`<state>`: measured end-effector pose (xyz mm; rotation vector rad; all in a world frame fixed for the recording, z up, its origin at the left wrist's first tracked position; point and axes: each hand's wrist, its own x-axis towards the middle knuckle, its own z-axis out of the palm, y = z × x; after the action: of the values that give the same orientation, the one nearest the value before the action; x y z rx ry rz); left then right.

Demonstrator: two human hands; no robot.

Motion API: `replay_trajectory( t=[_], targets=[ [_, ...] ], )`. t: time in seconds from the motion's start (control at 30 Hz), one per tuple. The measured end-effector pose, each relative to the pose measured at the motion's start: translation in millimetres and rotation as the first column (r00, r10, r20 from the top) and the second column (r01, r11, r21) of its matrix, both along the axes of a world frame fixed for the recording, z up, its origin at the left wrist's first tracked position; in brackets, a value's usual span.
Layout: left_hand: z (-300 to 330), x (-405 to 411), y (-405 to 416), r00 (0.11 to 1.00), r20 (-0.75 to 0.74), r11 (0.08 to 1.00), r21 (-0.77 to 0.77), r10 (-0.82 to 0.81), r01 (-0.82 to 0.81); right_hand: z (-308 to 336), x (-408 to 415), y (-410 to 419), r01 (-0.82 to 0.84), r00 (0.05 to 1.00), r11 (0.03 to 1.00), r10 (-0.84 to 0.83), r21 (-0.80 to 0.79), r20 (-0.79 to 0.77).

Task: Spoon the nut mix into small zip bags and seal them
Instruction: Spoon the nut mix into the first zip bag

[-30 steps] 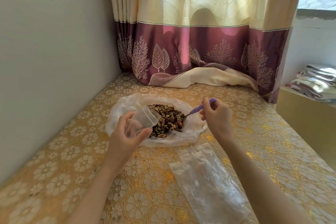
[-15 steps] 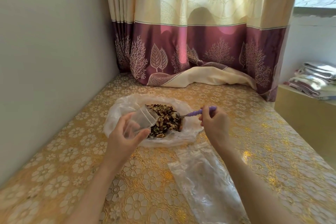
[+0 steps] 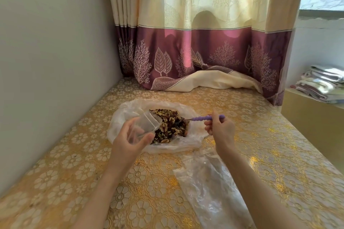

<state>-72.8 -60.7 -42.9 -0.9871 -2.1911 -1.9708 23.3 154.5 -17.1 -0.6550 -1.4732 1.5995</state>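
A heap of brown and pale nut mix (image 3: 170, 125) lies on a spread-out clear plastic bag (image 3: 126, 112) on the gold flowered tablecloth. My left hand (image 3: 128, 140) holds a small clear zip bag (image 3: 147, 123) with its mouth held wide and tilted toward the nuts; I see nothing inside it. My right hand (image 3: 220, 128) grips the purple handle of a spoon (image 3: 204, 117), whose metal bowl rests in the right side of the heap.
A large crumpled clear plastic bag (image 3: 208, 188) lies in front, under my right forearm. A wall (image 3: 46, 61) runs along the left. A cream and purple curtain (image 3: 204, 57) drapes onto the table at the back. Folded cloths (image 3: 323, 83) sit on a ledge at right.
The spoon's handle has dropped from a raised slant to nearly level, with the bowl staying in the nuts. My left hand and the small zip bag have hardly moved.
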Motion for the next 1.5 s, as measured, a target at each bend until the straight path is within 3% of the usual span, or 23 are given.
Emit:
replay_trajectory(
  t=[0.2,0.4,0.57,0.73,0.97,1.13,1.3,1.5],
  targets=[
    [-7,-9,1,0.997,0.070,1.000,0.014,0.024,-0.025,24,3,-4,-0.017,0.997,1.000,0.018,0.017,-0.077],
    [-6,-10,2,0.995,0.096,0.999,0.013,0.030,-0.031,49,4,-28,-0.179,0.976,0.984,0.180,0.025,-0.119],
    [-7,-12,1,0.993,0.108,0.999,0.000,0.053,-0.053,55,5,-47,-0.275,0.955,0.949,0.288,0.154,-0.070],
    [-3,-8,3,0.993,0.100,0.998,0.006,0.068,-0.069,60,6,-57,-0.376,0.908,0.852,0.416,0.365,-0.037],
    [-3,-10,2,0.989,0.078,0.992,0.019,0.127,-0.129,62,5,-56,-0.386,0.884,0.818,0.461,0.427,-0.084],
    [-1,-10,0,0.985,0.031,0.986,0.001,0.169,-0.169,59,6,-47,-0.282,0.910,0.895,0.364,0.345,-0.200],
    [-4,-14,-1,0.983,0.036,0.983,0.013,0.181,-0.181,51,9,-26,-0.073,0.971,0.968,0.124,0.241,-0.205],
    [-5,-12,0,0.987,0.026,0.987,-0.018,0.159,-0.158,31,23,-4,0.143,0.981,0.829,-0.190,0.540,0.033]
  ],
)
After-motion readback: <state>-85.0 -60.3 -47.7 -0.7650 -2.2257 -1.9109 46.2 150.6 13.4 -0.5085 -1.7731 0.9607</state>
